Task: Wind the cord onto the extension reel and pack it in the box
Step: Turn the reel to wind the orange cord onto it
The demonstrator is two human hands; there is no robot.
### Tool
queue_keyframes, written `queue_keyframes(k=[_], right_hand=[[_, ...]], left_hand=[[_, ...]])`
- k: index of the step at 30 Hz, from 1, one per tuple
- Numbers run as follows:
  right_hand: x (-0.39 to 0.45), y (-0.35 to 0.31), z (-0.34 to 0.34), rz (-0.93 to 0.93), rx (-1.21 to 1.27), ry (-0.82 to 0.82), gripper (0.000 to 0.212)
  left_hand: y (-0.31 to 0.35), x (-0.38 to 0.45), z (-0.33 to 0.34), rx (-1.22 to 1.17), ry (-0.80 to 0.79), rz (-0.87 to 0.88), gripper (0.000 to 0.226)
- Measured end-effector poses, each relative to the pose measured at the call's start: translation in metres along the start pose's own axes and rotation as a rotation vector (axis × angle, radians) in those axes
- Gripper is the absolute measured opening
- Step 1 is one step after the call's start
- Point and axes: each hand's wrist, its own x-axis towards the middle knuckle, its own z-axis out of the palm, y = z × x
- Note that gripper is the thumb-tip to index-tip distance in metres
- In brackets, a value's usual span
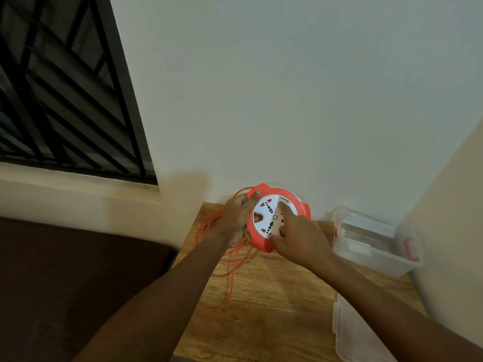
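An orange extension reel with a white socket face is held tilted above the wooden table near the wall. My left hand grips its left rim, with the thumb on the white face. My right hand rests on the white face, its index finger stretched toward the upper part of the disc. Loose orange cord lies in loops on the table below and left of the reel. A clear plastic box with orange latches stands open at the right.
The box's clear lid lies flat at the table's front right corner. A white wall stands right behind the table. A dark barred window fills the upper left, and a dark brown surface lies left of the table.
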Motion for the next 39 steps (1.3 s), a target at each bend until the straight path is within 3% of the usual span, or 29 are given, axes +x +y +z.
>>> queue_keyframes(k=[4, 9, 14, 18, 22, 26, 29, 39], right_hand=[[-0.003, 0.01, -0.009, -0.252, -0.333, 0.14, 0.059], [0.003, 0.027, -0.017, -0.57, -0.502, 0.009, 0.048], [0.004, 0.031, -0.022, -0.739, -0.614, -0.06, 0.053], [0.001, 0.026, -0.019, -0.884, -0.747, -0.091, 0.04], [0.002, 0.023, -0.013, -0.839, -0.818, -0.157, 0.043], [0.005, 0.018, -0.017, -0.81, -0.868, -0.213, 0.041], [0.006, 0.019, -0.018, -0.756, -0.889, -0.23, 0.05], [0.009, 0.016, -0.007, -0.518, -0.802, -0.049, 0.067]], left_hand=[[0.009, 0.003, 0.004, 0.062, -0.018, 0.009, 0.054], [0.012, 0.004, 0.004, 0.173, -0.101, -0.002, 0.046], [0.009, 0.003, 0.009, 0.309, -0.173, -0.002, 0.037], [0.007, 0.002, 0.012, 0.309, -0.196, -0.018, 0.027], [0.012, 0.003, 0.012, 0.386, -0.182, -0.001, 0.02], [0.014, 0.008, 0.009, 0.531, -0.151, 0.042, 0.049], [0.013, 0.012, 0.004, 0.551, -0.141, 0.02, 0.048], [0.016, 0.015, 0.018, 0.519, -0.102, 0.044, 0.053]])
